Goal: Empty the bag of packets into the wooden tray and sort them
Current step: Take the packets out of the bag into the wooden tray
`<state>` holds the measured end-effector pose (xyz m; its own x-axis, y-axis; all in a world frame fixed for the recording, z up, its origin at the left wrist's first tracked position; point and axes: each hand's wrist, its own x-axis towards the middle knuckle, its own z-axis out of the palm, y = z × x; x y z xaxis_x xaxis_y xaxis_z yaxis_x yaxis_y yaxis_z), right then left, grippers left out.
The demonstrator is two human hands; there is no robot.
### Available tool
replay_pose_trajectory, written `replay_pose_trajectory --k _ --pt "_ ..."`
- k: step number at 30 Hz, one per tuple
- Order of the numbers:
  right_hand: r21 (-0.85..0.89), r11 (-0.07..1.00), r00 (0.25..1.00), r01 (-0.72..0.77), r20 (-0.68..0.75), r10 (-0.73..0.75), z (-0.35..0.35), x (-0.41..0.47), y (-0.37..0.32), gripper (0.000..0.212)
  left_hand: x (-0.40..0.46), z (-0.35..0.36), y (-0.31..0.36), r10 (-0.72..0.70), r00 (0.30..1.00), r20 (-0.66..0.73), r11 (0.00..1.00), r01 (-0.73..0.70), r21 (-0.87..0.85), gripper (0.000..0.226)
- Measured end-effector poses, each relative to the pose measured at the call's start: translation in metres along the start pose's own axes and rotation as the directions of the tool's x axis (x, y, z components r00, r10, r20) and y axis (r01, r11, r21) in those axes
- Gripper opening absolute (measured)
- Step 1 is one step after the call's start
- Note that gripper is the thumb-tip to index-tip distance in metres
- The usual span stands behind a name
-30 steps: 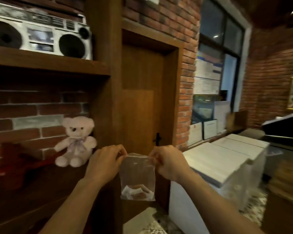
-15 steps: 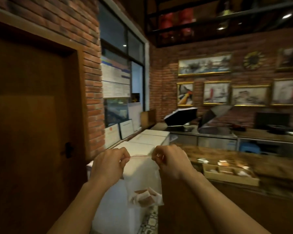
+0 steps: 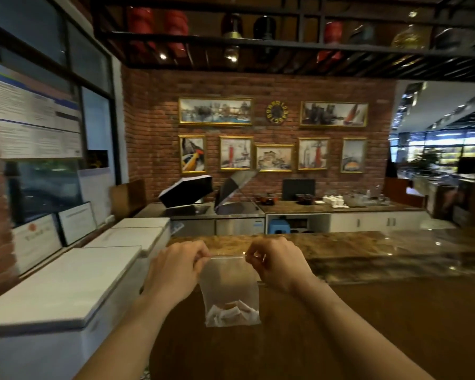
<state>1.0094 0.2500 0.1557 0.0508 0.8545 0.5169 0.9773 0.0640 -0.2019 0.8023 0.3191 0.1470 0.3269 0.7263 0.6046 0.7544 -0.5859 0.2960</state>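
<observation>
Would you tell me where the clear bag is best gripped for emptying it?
Probably by its bottom corners, from below: the clear bag hangs upright, the packets sit low, and the left hand and right hand already pinch its top edge.

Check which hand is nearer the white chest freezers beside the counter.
Left. The left hand pinches the clear bag's top left corner, on the side toward the white chest freezers. The right hand pinches the opposite corner, over the stone counter, farther from them.
</observation>
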Motion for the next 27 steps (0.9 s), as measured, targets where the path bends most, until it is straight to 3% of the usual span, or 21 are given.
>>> replay_pose_trajectory --k 9,27 --pt "-0.049 0.995 0.996 -0.086 -0.030 0.084 -0.007 -0.012 0.038 0.010 0.020 0.033 0.023 0.118 0.992 0.043 0.992 -0.116 -0.056 0.010" --pt "0.000 0.998 0.996 -0.061 -0.062 0.061 0.015 0.001 0.087 0.010 0.043 0.080 0.028 0.125 0.984 0.125 0.991 -0.119 -0.056 0.013"
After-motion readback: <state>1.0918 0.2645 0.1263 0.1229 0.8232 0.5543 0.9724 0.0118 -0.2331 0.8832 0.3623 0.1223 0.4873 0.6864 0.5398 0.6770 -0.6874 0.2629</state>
